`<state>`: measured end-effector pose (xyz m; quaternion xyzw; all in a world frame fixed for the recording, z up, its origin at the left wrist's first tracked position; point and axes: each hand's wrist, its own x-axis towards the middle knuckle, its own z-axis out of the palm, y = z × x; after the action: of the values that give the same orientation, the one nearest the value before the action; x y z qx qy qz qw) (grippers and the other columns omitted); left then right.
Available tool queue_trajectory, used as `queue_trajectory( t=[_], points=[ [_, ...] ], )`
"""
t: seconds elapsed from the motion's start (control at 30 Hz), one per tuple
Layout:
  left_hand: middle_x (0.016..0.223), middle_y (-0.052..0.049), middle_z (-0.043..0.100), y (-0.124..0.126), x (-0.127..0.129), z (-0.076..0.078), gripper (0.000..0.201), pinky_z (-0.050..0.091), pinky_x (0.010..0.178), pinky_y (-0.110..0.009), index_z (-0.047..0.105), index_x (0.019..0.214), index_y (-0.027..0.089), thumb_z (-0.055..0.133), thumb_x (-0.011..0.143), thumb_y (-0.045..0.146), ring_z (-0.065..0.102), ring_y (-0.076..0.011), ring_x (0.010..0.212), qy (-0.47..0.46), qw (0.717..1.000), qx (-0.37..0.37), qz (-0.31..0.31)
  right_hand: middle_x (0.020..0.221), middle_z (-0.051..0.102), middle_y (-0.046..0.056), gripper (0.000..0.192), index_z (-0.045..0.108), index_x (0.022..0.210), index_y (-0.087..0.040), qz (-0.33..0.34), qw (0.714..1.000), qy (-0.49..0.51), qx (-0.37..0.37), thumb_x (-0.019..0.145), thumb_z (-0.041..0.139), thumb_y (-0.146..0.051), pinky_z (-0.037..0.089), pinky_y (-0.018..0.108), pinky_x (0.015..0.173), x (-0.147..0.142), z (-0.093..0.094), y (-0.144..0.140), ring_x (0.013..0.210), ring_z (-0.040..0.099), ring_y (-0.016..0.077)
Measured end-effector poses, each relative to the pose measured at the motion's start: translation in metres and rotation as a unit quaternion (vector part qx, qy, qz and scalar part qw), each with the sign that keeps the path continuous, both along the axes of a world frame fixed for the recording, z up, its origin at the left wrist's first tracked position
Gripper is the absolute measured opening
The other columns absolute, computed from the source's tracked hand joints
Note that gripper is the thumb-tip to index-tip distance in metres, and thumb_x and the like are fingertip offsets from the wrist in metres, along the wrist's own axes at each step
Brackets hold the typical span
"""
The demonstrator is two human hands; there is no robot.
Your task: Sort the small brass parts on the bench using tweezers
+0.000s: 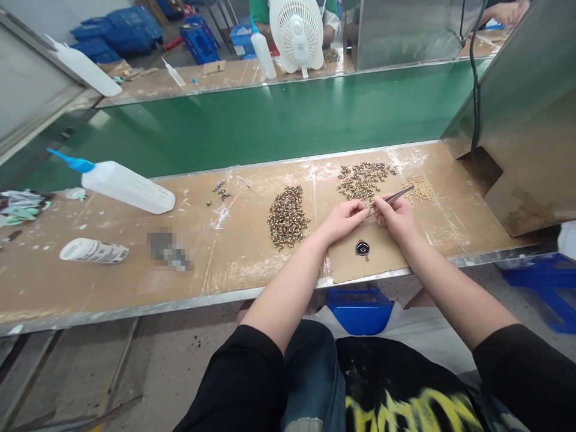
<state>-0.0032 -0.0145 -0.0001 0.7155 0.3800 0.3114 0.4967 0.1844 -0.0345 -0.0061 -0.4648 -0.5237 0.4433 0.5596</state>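
My right hand (396, 219) is closed around metal tweezers (402, 193), whose one end sticks out up and to the right. Close against it, the fingers of my left hand (344, 222) are pinched together; whatever lies between them is too small to make out. Just below both hands, a round black dish-like piece (362, 248) rests on a cardboard sheet (344, 270). Beyond my hands lies a spread of small gold-coloured metal pieces (365, 179), with tiny beige pieces (419, 189) to its right. A denser heap of similar metal pieces (288, 219) is left of my left hand.
On the bench's left are a white squeeze bottle (128, 187) with a blue nozzle, lying tilted, and a white tub (93, 251). A green conveyor belt (270, 117) runs behind. A metal housing (517, 138) bounds the right; a fan (297, 33) and other people are across.
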Motion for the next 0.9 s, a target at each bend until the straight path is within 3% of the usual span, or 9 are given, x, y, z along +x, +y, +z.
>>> queue_trajectory(
  t=[0.4, 0.9],
  points=[
    [0.073, 0.003, 0.056, -0.006, 0.002, 0.005, 0.027, 0.036, 0.068, -0.031, 0.062, 0.082, 0.019, 0.059, 0.1, 0.039, 0.048, -0.0139, 0.07, 0.058, 0.998, 0.031, 0.003, 0.048, 0.057, -0.003, 0.058, 0.074, 0.076, -0.02, 0.02, 0.999, -0.014, -0.033, 0.074, 0.083, -0.077, 0.038, 0.025, 0.042, -0.003, 0.002, 0.001, 0.042, 0.049, 0.0118],
    [0.083, -0.002, 0.071, -0.01, 0.002, 0.008, 0.027, 0.041, 0.069, -0.032, 0.069, 0.089, 0.021, 0.057, 0.102, 0.041, 0.059, -0.017, 0.074, 0.126, 0.99, 0.066, -0.018, 0.057, 0.064, 0.0, 0.054, 0.072, 0.073, -0.02, 0.045, 0.997, -0.056, -0.041, 0.078, 0.081, -0.073, 0.045, 0.026, 0.046, -0.003, 0.005, 0.0, 0.046, 0.053, 0.0125]
  ],
)
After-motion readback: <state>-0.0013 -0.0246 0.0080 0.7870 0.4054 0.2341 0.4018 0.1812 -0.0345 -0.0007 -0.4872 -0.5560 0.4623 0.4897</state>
